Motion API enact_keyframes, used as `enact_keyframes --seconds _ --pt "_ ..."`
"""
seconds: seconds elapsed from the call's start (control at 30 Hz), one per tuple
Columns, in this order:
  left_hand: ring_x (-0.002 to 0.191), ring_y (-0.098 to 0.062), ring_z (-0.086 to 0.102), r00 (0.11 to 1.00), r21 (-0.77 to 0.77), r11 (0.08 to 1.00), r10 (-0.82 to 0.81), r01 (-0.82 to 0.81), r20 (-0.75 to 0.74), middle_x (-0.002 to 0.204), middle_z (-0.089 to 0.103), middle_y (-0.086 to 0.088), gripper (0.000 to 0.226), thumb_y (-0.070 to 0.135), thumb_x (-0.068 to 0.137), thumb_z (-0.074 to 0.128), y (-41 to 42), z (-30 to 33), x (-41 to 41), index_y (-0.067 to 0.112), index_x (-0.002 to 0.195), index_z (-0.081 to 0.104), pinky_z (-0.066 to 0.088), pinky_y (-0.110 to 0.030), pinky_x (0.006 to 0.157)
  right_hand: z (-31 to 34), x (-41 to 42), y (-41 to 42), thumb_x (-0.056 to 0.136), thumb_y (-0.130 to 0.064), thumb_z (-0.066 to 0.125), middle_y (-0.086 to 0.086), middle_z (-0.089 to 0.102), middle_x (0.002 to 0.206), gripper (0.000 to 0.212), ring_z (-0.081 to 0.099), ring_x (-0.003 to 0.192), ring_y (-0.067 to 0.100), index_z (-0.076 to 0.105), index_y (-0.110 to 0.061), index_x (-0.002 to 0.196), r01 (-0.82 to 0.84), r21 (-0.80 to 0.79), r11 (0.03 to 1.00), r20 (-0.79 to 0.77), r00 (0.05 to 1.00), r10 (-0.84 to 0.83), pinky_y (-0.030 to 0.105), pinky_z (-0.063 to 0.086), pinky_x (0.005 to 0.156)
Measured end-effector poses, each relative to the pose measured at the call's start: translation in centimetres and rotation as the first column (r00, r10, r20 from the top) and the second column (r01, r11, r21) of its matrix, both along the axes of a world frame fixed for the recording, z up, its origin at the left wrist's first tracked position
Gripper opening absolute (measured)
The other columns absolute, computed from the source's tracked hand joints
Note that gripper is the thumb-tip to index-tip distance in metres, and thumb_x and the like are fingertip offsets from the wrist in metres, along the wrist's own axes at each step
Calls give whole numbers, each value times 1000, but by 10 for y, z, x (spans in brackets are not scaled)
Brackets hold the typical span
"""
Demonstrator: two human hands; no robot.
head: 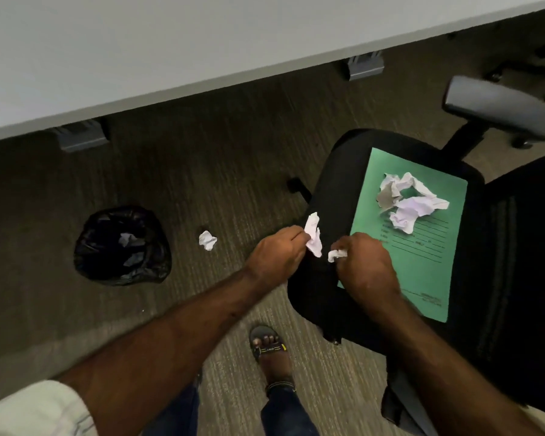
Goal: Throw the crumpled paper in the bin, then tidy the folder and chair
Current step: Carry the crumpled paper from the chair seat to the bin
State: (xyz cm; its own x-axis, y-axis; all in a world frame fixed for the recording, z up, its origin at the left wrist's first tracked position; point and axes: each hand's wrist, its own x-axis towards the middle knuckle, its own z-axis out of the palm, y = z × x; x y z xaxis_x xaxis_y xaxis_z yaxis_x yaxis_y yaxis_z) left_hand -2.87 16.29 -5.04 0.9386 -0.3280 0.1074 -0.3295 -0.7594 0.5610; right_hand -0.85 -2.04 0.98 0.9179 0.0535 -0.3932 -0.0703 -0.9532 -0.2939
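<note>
A black office chair point(321, 278) stands at the right with a green folder point(422, 262) flat on its seat. Two crumpled white papers point(406, 202) lie on the folder's far end. My left hand point(277, 256) is closed on a crumpled white paper point(313, 236) at the seat's left edge. My right hand point(368, 265) grips a smaller paper ball point(337, 254) just beside it. A bin point(121, 247) lined with a black bag sits on the carpet at the left, with some paper inside. One more paper ball point(207, 240) lies on the floor between bin and chair.
A white desk point(170, 48) spans the top, its grey brackets point(82, 136) hanging underneath. The chair's grey armrest point(497, 108) sticks out at upper right. My sandalled foot point(269, 350) stands on the carpet below the hands.
</note>
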Motion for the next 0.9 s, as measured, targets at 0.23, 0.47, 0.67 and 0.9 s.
enact_keyframes --seconds 0.23,0.47,0.67,0.9 --pt "94 -29 69 992 0 992 130 -130 3 103 70 -12 17 5 93 64 91 -9 -30 2 108 71 54 -39 84 3 -1 93 84 -10 69 3 72 100 23 69 93 25 82 -24 97 -129 80 988 -2 992 129 28 48 76" --pt "95 -27 68 936 -5 938 347 -348 -60 104 72 -13 19 -2 85 73 214 -32 -85 4 102 72 53 -40 84 -22 -16 212 86 -16 70 1 72 103 19 68 95 23 81 -23 100 -259 112 959 -68 961 268 29 52 80" --pt "94 -35 70 858 56 871 491 -489 -149 104 70 -17 16 2 91 63 310 -61 -128 1 104 71 54 -46 84 -53 -37 314 87 -14 72 9 74 107 22 68 102 29 80 -18 108 -395 190 899 -39 912 409 31 49 84" --pt "98 -43 67 759 68 802 586 -593 -283 107 68 -25 15 -2 94 62 393 -106 -156 -6 105 70 55 -53 87 -93 -47 411 88 -14 66 11 74 106 18 66 106 33 81 -16 99 -489 205 848 -156 839 521 35 48 93"
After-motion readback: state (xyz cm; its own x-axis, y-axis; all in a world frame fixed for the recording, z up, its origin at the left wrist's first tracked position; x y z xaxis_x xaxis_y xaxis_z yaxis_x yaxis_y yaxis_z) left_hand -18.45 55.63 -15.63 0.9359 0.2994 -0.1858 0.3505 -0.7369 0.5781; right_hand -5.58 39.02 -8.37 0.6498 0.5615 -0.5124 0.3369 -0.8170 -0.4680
